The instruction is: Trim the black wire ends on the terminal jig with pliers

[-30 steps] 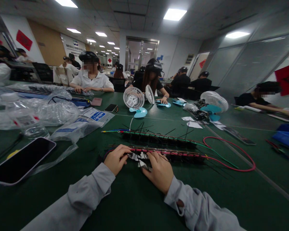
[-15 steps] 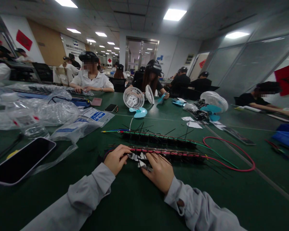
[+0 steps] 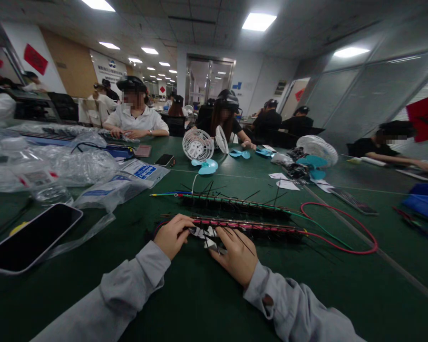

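1. Two hands work one item on the green felt-covered table (image 3: 199, 304). At far left a black slab smartphone (image 3: 32, 240) lies face up, well apart from the work, beside clear crumpled plastic bags (image 3: 82, 166).
2. My left hand (image 3: 171, 235) is curled, fingertips closed on the left end of the long black wire-harness strip with red wiring (image 3: 249, 227), apparently pinning it flat.
3. My right hand (image 3: 237, 254) rests on the strip just beside, fingers closed around small white paper tags (image 3: 204, 232) and thin black cable ties (image 3: 235, 236); exact pinch, I cannot tell.
4. Behind lies a second black harness strip with green wiring (image 3: 235, 203), untouched.
5. To the right, a red wire loop (image 3: 342, 228) trails from the strip. A white desk fan (image 3: 198, 145) stands beyond.
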The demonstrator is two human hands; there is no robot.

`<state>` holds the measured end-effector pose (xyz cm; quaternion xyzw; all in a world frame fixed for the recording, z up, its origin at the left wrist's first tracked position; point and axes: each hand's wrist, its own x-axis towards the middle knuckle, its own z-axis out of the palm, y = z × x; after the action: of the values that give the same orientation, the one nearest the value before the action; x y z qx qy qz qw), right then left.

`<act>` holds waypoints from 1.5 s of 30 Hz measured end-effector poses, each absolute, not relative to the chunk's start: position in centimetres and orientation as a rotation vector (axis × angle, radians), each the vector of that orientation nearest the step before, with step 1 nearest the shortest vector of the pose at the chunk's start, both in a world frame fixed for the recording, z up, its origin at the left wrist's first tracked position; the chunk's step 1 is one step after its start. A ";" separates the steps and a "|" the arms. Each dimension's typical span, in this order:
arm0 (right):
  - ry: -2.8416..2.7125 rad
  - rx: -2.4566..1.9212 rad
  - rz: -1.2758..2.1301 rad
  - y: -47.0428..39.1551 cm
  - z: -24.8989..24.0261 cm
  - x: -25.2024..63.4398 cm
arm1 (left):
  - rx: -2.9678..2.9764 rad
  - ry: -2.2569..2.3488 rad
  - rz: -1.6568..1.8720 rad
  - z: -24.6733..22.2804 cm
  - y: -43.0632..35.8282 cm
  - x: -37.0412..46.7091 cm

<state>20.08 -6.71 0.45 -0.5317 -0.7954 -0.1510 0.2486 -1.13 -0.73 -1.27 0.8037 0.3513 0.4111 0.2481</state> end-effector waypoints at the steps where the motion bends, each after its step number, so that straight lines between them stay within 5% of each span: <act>1: -2.169 -1.445 -0.409 -6.7 0.4 20.1 | 2.190 0.960 1.119 -1.3 -0.7 -1.1; 45: -2.184 -1.402 -0.427 -6.7 0.7 20.3 | 2.169 0.948 1.216 -1.3 -0.5 -1.3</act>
<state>20.29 -6.70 0.73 -0.5157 -0.8034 -0.1570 0.2530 -1.35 -0.49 -1.34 0.7917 0.3460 0.4438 0.2377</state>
